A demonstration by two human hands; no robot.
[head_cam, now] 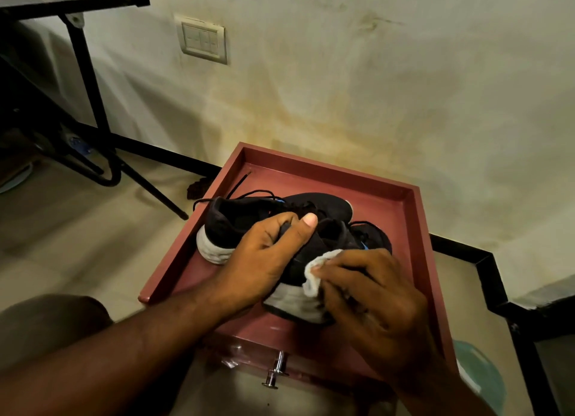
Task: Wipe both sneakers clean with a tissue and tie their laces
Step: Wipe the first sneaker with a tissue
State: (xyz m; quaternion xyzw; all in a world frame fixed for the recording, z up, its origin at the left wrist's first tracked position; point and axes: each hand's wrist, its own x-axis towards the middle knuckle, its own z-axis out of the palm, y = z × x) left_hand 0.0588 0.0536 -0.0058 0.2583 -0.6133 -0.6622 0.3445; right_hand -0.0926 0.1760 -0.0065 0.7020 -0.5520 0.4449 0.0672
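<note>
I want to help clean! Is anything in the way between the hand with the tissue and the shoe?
Nothing visible is. The right hand already presses the tissue against the near sneaker at its heel, while the left hand grips that shoe's collar. The far sneaker lies behind, in the same red tray.

Two black sneakers with pale grey soles, near sneaker [298, 300] heel toward the viewer, far sneaker [224, 225] just behind it, black laces [245, 194] loose and untied, crumpled white tissue [314, 275] against the near sneaker's heel
</note>
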